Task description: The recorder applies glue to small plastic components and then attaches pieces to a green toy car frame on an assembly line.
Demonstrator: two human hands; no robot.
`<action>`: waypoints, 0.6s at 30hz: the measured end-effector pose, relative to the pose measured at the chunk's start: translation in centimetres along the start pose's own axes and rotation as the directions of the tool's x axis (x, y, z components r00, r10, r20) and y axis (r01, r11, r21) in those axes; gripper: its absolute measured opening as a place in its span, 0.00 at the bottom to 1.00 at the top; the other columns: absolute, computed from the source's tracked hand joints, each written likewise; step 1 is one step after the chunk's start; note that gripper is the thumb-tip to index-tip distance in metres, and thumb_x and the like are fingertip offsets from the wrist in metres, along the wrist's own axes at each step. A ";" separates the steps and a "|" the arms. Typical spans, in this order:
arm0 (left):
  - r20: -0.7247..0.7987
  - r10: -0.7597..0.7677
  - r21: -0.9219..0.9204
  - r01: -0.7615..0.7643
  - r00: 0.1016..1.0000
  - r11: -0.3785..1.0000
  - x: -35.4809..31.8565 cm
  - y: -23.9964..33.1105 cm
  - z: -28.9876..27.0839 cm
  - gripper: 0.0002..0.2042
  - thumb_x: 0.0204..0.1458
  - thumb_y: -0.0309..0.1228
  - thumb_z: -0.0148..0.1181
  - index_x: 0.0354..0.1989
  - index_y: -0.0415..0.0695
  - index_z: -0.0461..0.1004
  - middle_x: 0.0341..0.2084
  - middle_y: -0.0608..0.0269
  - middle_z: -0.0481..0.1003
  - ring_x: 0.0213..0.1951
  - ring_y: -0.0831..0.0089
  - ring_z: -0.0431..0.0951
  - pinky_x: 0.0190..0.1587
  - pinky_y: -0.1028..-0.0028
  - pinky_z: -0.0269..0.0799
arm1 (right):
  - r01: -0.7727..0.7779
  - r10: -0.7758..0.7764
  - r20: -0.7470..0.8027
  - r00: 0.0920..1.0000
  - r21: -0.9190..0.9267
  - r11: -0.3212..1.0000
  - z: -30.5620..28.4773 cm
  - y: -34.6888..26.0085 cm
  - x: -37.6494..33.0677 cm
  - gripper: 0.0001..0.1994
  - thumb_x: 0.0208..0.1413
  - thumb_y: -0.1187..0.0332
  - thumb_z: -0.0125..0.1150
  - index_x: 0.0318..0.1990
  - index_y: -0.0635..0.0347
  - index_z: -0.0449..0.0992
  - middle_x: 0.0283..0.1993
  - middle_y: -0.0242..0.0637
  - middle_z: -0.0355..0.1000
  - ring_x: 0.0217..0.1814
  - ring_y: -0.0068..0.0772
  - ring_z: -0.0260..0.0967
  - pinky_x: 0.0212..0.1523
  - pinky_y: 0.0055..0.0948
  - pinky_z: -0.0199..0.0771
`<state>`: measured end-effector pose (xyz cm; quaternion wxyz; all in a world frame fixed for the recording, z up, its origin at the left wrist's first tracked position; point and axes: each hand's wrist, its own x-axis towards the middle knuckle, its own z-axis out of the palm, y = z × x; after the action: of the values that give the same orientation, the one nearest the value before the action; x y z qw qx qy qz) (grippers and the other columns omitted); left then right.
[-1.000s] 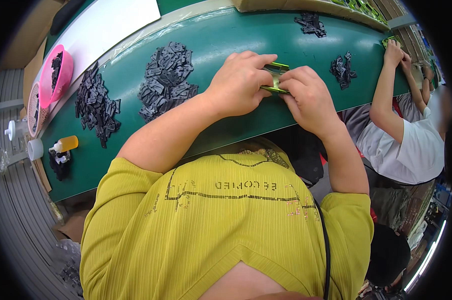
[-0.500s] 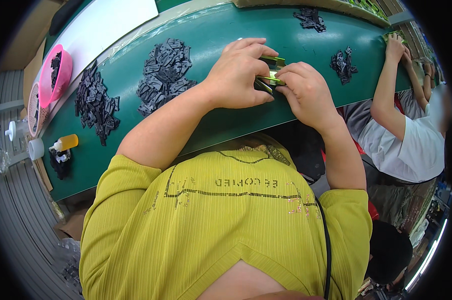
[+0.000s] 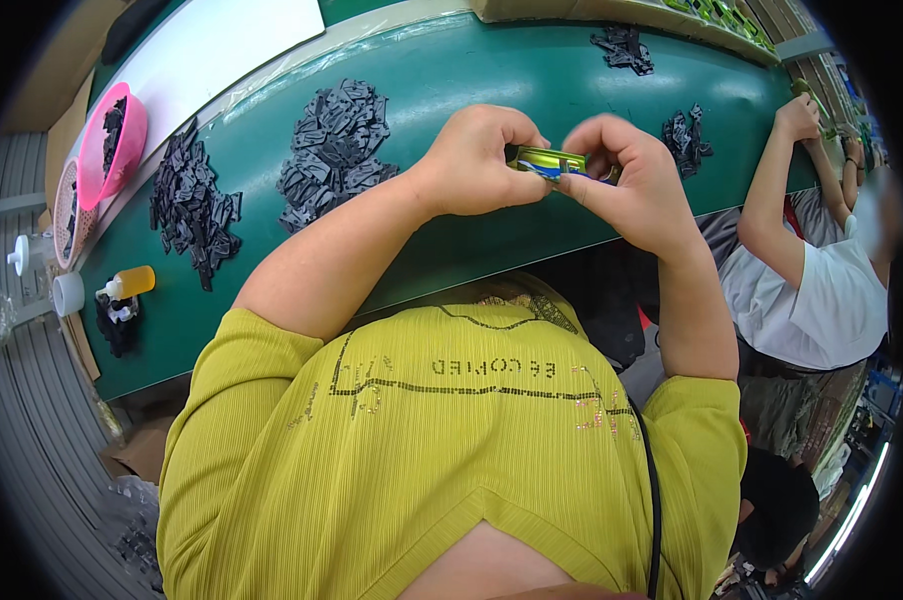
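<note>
Between my two hands is a small shiny green housing (image 3: pixel 557 158) with dark openings and a bit of blue along its near side. My left hand (image 3: pixel 484 160) grips its left end, with the thumb along the near edge and the fingers curled behind. My right hand (image 3: pixel 634 178) closes on the right end, thumb at the near side and fingers bent over the top. Its fingers partly hide that end. Both hands are above the green table (image 3: pixel 427 90). Left of my left hand lies a big pile of flat black plastic pieces (image 3: pixel 337 150).
Another black heap (image 3: pixel 187 205) lies farther left, near a pink basket (image 3: pixel 115 150), a white cup (image 3: pixel 69 295) and a yellow bottle (image 3: pixel 134 283). Smaller black piles (image 3: pixel 686 138) lie right. A tray of green parts (image 3: pixel 662 20) stands behind. A co-worker (image 3: pixel 797 240) sits at right.
The green housing has been turned, so its long green side and a blue strip now show. My right hand has shifted right and curled its fingers over the end.
</note>
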<state>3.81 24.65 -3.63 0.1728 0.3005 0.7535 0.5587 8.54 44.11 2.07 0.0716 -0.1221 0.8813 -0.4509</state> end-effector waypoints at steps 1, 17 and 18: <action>0.047 -0.130 -0.088 0.133 0.990 0.987 0.0 0.1 0.0 0.09 0.39 0.27 0.64 0.29 0.35 0.76 0.28 0.60 0.77 0.26 0.78 0.73 0.31 0.80 0.68 | 0.000 0.000 0.001 1.000 0.000 1.000 0.2 -0.2 0.2 0.08 0.44 0.75 0.62 0.34 0.62 0.76 0.30 0.35 0.71 0.28 0.33 0.68 0.31 0.25 0.68; 0.205 -0.215 -0.627 0.296 0.955 0.720 0.6 0.0 -0.7 0.10 0.48 0.29 0.60 0.37 0.36 0.75 0.22 0.61 0.75 0.25 0.76 0.74 0.31 0.79 0.69 | -0.153 0.155 0.013 0.988 0.273 0.950 -0.5 0.8 2.1 0.08 0.50 0.70 0.63 0.36 0.64 0.80 0.29 0.30 0.75 0.28 0.15 0.69 0.28 0.16 0.69; 0.191 -0.224 -0.701 0.292 0.956 0.650 0.6 -0.1 -0.6 0.11 0.49 0.28 0.59 0.40 0.36 0.74 0.24 0.60 0.75 0.27 0.75 0.75 0.33 0.77 0.71 | -0.191 0.204 -0.005 0.979 0.324 0.926 -0.6 1.4 2.3 0.09 0.50 0.70 0.64 0.37 0.64 0.79 0.30 0.30 0.75 0.28 0.16 0.69 0.28 0.16 0.69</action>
<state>2.92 24.56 -3.51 0.3872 0.1218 0.4992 0.7656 6.03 44.71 1.24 0.1188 -0.0109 0.8048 -0.5814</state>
